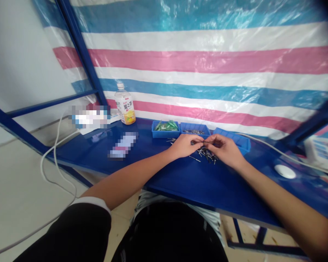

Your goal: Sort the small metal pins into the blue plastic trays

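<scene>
My left hand [184,145] and my right hand [224,148] meet over a small heap of thin metal pins [206,154] on the blue table [180,174]. Both hands are closed in a pinch, fingertips nearly touching each other, holding a small metal pin between them. Just behind the hands stand three blue trays: one with green parts [165,128], one with small metal pieces [194,129], and a third tray [236,140] partly hidden by my right hand.
A bottle of yellow drink [125,104] stands at the back left. A white cable [54,153] hangs off the left edge. A white round object [285,171] lies at the right. A striped plastic sheet [207,62] closes the back.
</scene>
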The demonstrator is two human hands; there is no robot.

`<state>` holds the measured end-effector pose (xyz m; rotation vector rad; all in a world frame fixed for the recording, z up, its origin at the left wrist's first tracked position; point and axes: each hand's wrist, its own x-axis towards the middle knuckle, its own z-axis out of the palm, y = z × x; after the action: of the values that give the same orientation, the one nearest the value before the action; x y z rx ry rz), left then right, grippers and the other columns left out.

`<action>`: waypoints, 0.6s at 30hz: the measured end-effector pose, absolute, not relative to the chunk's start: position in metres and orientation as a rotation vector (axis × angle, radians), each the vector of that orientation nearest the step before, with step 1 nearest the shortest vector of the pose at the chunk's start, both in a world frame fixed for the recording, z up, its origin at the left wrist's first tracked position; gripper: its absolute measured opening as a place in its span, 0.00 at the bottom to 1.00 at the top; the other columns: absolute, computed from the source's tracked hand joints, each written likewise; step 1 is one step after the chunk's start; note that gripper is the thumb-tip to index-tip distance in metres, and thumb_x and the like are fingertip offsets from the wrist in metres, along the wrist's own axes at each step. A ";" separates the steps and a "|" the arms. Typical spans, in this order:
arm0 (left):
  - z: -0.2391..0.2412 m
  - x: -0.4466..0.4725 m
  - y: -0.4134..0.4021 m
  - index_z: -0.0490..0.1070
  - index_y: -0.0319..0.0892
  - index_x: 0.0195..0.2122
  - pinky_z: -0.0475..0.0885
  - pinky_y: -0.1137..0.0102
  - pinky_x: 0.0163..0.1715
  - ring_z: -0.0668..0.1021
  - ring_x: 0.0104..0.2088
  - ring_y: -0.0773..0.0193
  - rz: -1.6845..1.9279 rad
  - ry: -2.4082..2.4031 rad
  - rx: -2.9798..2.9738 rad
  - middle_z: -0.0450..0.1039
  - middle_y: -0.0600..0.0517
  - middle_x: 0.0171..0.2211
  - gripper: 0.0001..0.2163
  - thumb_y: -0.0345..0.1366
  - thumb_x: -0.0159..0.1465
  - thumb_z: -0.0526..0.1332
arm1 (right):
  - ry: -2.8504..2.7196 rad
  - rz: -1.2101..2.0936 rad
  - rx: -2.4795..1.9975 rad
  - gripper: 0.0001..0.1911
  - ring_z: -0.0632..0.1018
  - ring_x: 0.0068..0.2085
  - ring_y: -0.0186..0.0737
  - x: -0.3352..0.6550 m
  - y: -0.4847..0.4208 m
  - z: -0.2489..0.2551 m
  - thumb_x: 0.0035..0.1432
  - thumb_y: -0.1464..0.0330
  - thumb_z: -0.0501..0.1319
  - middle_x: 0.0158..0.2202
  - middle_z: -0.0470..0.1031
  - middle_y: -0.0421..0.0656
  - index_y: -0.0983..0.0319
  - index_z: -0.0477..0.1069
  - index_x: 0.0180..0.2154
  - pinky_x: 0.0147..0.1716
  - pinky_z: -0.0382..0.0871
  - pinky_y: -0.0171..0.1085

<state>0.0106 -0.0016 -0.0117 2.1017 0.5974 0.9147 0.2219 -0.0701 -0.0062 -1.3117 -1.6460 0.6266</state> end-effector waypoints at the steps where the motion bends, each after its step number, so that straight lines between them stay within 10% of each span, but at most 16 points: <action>1: -0.012 0.011 0.000 0.82 0.42 0.51 0.79 0.58 0.57 0.86 0.49 0.58 0.921 0.596 2.100 0.86 0.45 0.48 0.11 0.34 0.70 0.65 | -1.641 0.632 -1.312 0.17 0.81 0.35 0.42 0.222 -0.070 -0.006 0.60 0.53 0.71 0.35 0.82 0.43 0.58 0.78 0.40 0.37 0.77 0.41; 18: -0.005 0.009 0.001 0.84 0.42 0.47 0.79 0.64 0.51 0.86 0.45 0.59 0.920 0.659 2.082 0.86 0.47 0.45 0.09 0.36 0.70 0.67 | -1.786 0.325 -1.363 0.08 0.78 0.29 0.38 0.215 -0.075 -0.005 0.59 0.63 0.67 0.35 0.81 0.42 0.58 0.75 0.41 0.31 0.73 0.39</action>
<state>0.0092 0.0010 -0.0053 2.0822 0.6593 0.9197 0.2154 -0.0749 -0.0047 -1.3632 -1.7863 0.3254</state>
